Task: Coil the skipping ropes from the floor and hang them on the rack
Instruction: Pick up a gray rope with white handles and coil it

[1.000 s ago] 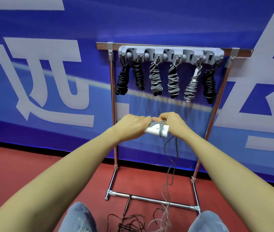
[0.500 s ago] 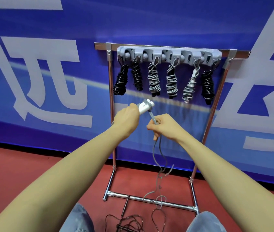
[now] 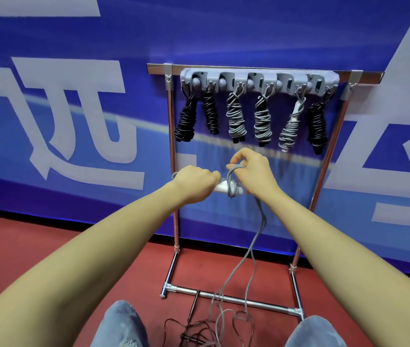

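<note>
At frame centre, the left hand [image 3: 193, 182] has dropped back level, grip clenched on the white handles [image 3: 220, 187]; the right hand [image 3: 254, 169] pinches the grey rope [image 3: 254, 246], apparently laying another wrap. Most rope trails floorward, below the rack [image 3: 259, 81].

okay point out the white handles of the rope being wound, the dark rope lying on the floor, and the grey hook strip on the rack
white handles [image 3: 221, 188]: head view, on the bare white stretch beside the left hand.
dark rope [image 3: 193, 329]: head view, on its tangled cord between the knees.
grey hook strip [image 3: 259, 82]: head view, on the strip's middle.
</note>
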### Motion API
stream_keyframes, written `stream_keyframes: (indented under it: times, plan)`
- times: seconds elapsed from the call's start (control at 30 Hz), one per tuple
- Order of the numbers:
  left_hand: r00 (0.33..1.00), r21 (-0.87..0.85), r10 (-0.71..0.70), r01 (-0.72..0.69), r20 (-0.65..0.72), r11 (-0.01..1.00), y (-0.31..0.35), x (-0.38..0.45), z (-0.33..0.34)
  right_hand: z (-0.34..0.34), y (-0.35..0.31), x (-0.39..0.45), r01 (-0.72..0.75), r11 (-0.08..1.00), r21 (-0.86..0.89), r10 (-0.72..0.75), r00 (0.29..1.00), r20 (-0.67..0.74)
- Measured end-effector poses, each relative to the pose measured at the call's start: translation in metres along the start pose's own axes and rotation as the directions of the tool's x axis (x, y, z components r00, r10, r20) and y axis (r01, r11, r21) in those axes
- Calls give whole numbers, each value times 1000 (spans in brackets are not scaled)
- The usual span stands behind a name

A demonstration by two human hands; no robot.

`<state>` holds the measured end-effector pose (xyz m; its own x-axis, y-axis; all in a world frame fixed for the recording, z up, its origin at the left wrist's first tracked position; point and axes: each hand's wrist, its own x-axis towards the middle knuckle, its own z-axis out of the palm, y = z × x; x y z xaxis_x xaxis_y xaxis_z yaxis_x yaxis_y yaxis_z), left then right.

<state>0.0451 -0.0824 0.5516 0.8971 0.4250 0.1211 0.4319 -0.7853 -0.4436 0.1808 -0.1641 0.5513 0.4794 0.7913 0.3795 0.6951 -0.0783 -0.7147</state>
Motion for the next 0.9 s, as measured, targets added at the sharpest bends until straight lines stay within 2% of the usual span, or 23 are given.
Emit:
stream_keyframes:
  times: [0.17, 0.23, 0.27, 0.33, 0.37, 0.43, 0.5, 0.57, 0.6, 0.67, 0.77, 0.9]
  plan:
    - [995, 75, 79, -75, -56, 994, 1, 1, 3, -9, 17, 12, -116, 993, 37, 116, 993, 10]
    - [982, 36, 112, -108, -152, 994, -3, 4, 6, -13, 24, 13, -149, 988, 35, 149, 989, 9]
    - [946, 35, 172, -169, -275, 985, -4, 4, 7, -13, 26, 14, -161, 986, 39, 161, 987, 12]
    - [818, 56, 242, -250, -522, 967, -7, 3, 10, -12, 28, 12, -169, 984, 54, 168, 986, 24]
    - [764, 68, 239, -248, -600, 966, -9, 5, 11, -11, 30, 10, -162, 985, 58, 161, 987, 28]
    - [724, 71, 227, -239, -652, 968, -11, 6, 9, -9, 33, 5, -140, 988, 59, 138, 990, 40]
    - [737, 33, 181, -210, -651, 977, -10, 8, 4, -4, 40, 2, -112, 994, 6, 111, 992, 53]
    - [769, -81, 69, -155, -635, 985, -1, 9, -2, 2, 43, 0, -96, 990, -104, 103, 993, 64]
    - [814, -178, -10, -116, -581, 977, 3, 10, -6, 3, 42, -2, -102, 988, -116, 109, 992, 58]
    - [918, -301, -202, 97, -342, 949, 12, 10, -16, 2, 38, -10, -98, 995, 1, 97, 993, 64]
    - [908, -300, -334, 254, -254, 920, 21, 12, -22, -1, 32, -20, -136, 980, 144, 117, 984, 135]
    - [901, -387, -416, 342, -122, 856, 31, 14, -17, -2, 24, -28, -144, 984, 101, 122, 972, 203]
